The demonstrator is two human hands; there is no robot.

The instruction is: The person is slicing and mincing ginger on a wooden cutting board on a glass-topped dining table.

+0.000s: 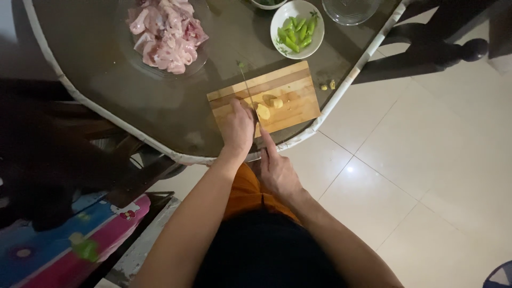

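Head view, looking down on a dark glass table (106,69) with a pale rim.

- Wooden cutting board (263,97) is set near the table's near edge, slightly rotated.
- Left hand (237,128) is closed around a knife handle; the knife (247,88) blade is seen running away from the body across the board, edge down beside the food. Grip is a full fist; the handle itself is hidden by the hand.
- Right hand (276,168) is seen mostly below the table edge, index finger extended onto the board and touching the near end of a pale yellow piece, likely ginger (263,111). Other fingers are curled; nothing is gripped.
- A second, smaller yellow piece (277,103) is seen on the board just right of the first, apart from the blade.
- Two small yellow scraps (328,85) are seen on the glass just off the board's right edge.
- A glass plate of raw pale pink meat (166,33) is placed at the far left of the board, well apart.
- A white bowl of cut green vegetable pieces (297,29) is placed beyond the board; a clear glass bowl (349,9) is seen to its right, cut off by the frame.
- Pale floor tiles (426,160) are seen on the right.
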